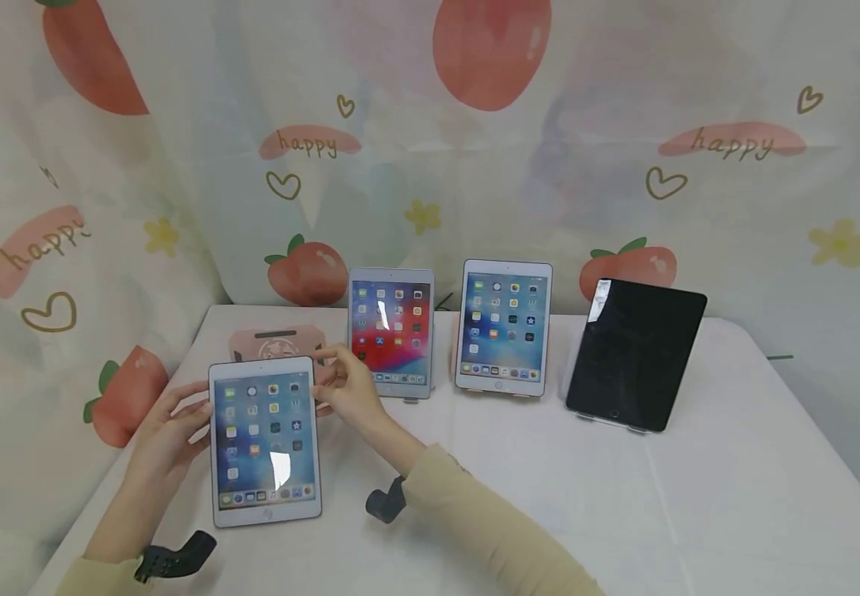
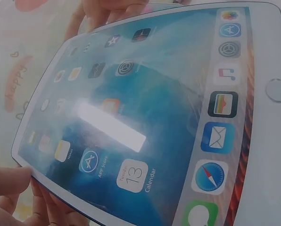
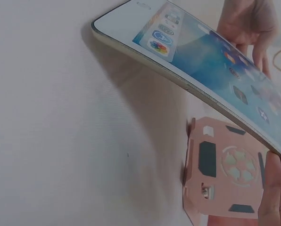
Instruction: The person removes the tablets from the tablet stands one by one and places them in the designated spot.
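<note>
A white-framed tablet [image 1: 266,439], its screen lit with app icons on blue, is held upright at the left of the table in the head view. My left hand [image 1: 165,434] grips its left edge. At the upper right edge, my right hand [image 1: 351,389] pinches the frame. Just behind the tablet stands a pink tablet stand [image 1: 278,339], partly covered by it. The right wrist view shows the pink stand [image 3: 235,165] below the tablet's side, with a gap between them. In the left wrist view the tablet's screen [image 2: 131,103] fills most of the picture.
Along the back stand a tablet with a red and blue screen [image 1: 392,335], a white one with a blue screen [image 1: 504,327], and a black one with a dark screen [image 1: 634,356], leaning on stands. A white cloth covers the table [image 1: 735,497]; a patterned curtain [image 1: 474,190] hangs behind.
</note>
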Tool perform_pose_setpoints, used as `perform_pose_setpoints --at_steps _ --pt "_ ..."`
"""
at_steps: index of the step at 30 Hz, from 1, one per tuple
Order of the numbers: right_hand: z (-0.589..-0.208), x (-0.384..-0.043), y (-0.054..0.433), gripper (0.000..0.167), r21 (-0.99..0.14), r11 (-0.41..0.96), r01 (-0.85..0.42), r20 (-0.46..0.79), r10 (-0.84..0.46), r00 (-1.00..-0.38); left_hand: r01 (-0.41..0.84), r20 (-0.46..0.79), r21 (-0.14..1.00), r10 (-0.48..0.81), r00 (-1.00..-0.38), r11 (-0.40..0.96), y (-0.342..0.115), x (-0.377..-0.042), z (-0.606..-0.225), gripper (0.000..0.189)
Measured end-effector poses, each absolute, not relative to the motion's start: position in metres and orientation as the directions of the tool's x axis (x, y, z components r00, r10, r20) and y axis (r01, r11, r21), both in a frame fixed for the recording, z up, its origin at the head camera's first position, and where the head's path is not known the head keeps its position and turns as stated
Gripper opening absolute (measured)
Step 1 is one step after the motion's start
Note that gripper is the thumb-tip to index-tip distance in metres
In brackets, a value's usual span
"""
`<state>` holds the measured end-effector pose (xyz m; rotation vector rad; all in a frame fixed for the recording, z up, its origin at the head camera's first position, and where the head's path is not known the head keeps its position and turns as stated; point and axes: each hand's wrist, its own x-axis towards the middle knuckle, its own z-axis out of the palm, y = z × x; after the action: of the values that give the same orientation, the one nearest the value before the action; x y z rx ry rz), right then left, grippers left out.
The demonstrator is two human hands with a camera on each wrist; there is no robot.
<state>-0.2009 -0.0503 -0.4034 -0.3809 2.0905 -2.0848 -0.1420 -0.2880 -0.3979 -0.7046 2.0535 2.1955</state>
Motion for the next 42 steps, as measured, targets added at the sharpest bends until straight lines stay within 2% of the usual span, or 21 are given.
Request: perform_pose_setpoints --at_steps 9,15,24,34,42 --pt "-0.42 -0.201 -0.053 0.041 -1.0 -0.012 -0.001 0.004 -0.287 -0.958 -0.385 -0.393 0.919 -0.233 -0.889 -0.082 -0.29 -0.14 -0.408 0.027" --pt "-0.425 -0.199 -0.052 0.04 -0.999 -0.01 0.038 -0.033 -0.296 -0.955 -0.403 -0.393 0.915 -0.257 -0.883 -0.015 -0.292 -0.14 -0.416 0.03" --pt "-0.43 -0.196 -0.053 0.041 -0.995 0.033 0.094 -0.099 -0.288 -0.952 -0.439 -0.42 0.898 -0.225 -0.879 0.041 -0.296 -0.14 -0.42 0.029" --pt "-0.438 -0.192 -0.054 0.047 -0.982 0.086 0.166 -0.184 -0.271 -0.945 -0.469 -0.444 0.874 -0.187 -0.876 0.126 -0.301 -0.144 -0.428 0.048" --pt "-0.44 -0.188 -0.055 0.049 -0.967 0.096 0.235 -0.252 -0.257 -0.933 -0.502 -0.477 0.852 -0.175 -0.862 0.148 -0.303 -0.144 -0.431 0.044"
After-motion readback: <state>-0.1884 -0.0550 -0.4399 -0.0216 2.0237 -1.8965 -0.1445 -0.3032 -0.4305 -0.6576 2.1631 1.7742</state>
